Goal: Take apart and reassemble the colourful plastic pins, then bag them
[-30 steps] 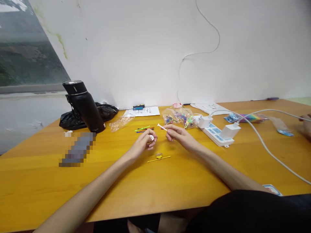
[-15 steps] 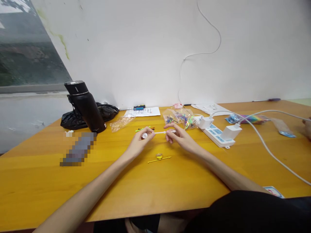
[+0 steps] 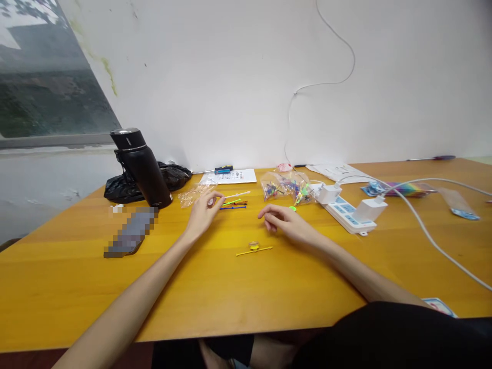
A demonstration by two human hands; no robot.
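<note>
My left hand (image 3: 203, 214) pinches a thin white plastic rod (image 3: 239, 195), which sticks out to the right past its fingertips. A small round white piece (image 3: 210, 202) shows within the same hand. Just under the rod, several thin coloured rods (image 3: 234, 207) lie side by side on the table. My right hand (image 3: 282, 221) hovers over the table with fingers loosely bent and apart, and nothing shows in it. Between my forearms lie a yellow rod (image 3: 254, 251) and a small round yellow piece (image 3: 254, 246) close to it. Behind my right hand is a small green round piece (image 3: 292, 208).
A black bottle (image 3: 142, 171) and a blurred-out phone (image 3: 132, 231) are at left. Clear bags of coloured parts (image 3: 286, 185) lie at the back. A white power strip (image 3: 348, 218) with chargers and trailing cables (image 3: 423, 225) occupies the right. A screwdriver (image 3: 223, 170) rests on paper.
My left hand has moved left and away with the white rod. My right hand has let go of the rod's other end. The coloured rods are now more visible.
</note>
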